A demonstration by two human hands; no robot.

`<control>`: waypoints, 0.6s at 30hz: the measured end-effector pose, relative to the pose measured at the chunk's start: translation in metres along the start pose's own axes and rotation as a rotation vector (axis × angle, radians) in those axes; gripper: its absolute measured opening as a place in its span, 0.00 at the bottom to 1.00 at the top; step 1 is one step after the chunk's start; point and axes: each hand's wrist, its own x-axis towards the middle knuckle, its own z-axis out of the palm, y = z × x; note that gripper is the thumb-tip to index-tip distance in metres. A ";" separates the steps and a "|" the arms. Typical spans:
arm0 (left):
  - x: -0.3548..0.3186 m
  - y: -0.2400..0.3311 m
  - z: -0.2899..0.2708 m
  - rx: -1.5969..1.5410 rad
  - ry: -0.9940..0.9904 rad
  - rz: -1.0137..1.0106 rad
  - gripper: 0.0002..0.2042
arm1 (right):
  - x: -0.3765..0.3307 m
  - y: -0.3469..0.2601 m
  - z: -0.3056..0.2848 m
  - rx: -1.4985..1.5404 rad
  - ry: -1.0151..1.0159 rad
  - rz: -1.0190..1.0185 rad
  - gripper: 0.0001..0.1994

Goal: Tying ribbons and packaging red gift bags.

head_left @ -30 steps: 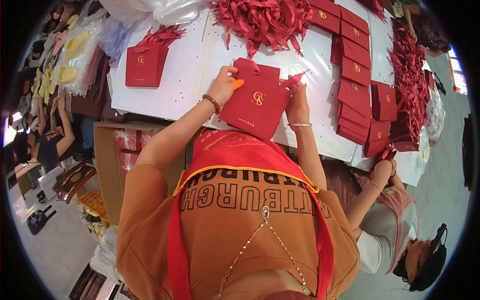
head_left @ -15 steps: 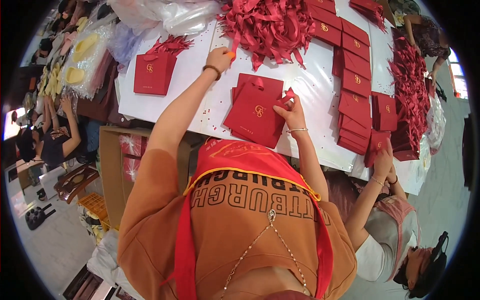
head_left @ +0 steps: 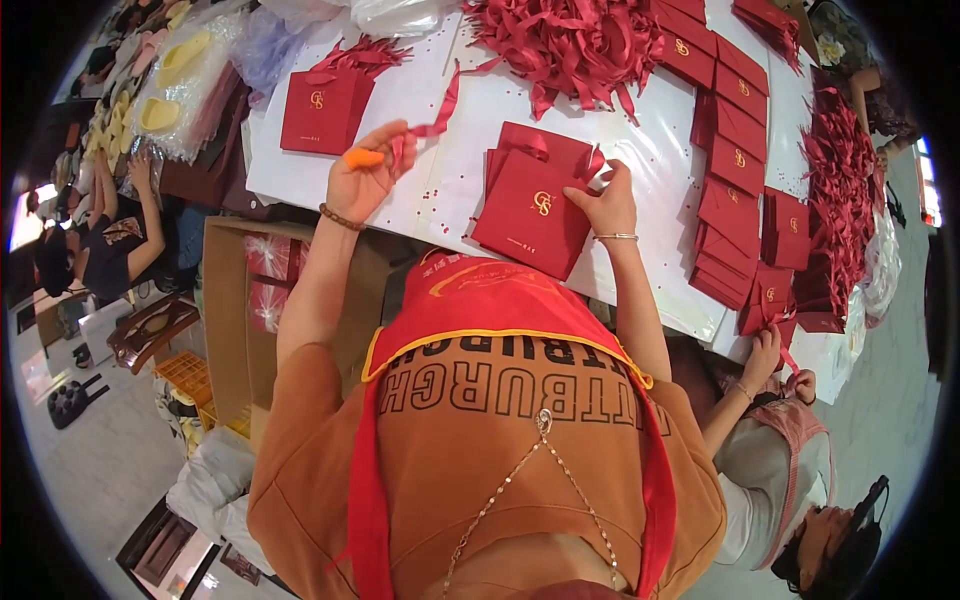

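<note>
Between my fingers, a loose red ribbon (head_left: 443, 112) is pinched by my left hand (head_left: 362, 185), raised over the table's near left part; its tail trails toward the ribbon pile. Something orange (head_left: 363, 158) covers one finger of that hand. My right hand (head_left: 608, 207) grips the upper right edge of a red paper gift bag (head_left: 530, 222) with gold print, and a short ribbon end stands up beside the fingertips. More red bags lie beneath this one, slightly fanned. Another ribbon loop (head_left: 537, 147) shows at the top of the bags.
A large heap of red ribbons (head_left: 565, 45) lies at the far middle. Ribboned bags (head_left: 322, 112) stand back left; overlapping rows of bags (head_left: 728, 190) run along the right. A co-worker's hands (head_left: 765, 352) handle a bag at lower right. An open cardboard box (head_left: 228, 330) stands left.
My left hand has drawn back toward me and left from the heap, pulling a ribbon out. My right hand stays at the bag. The co-worker's hands have moved apart with a ribbon.
</note>
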 end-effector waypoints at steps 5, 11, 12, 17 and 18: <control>0.020 -0.009 0.017 0.399 0.091 0.193 0.16 | 0.000 -0.007 0.000 -0.074 0.089 -0.462 0.13; 0.038 -0.042 0.021 1.106 0.249 0.175 0.09 | 0.002 -0.020 0.036 -0.126 0.033 -0.723 0.10; 0.039 -0.048 0.021 1.409 0.175 0.316 0.10 | 0.003 -0.020 0.039 -0.127 0.037 -0.715 0.10; 0.035 -0.086 0.037 1.412 -0.015 0.307 0.03 | 0.007 -0.022 0.039 -0.069 -0.027 -0.504 0.11; 0.034 -0.090 0.042 1.413 -0.018 0.305 0.03 | 0.009 -0.022 0.038 -0.068 -0.026 -0.500 0.11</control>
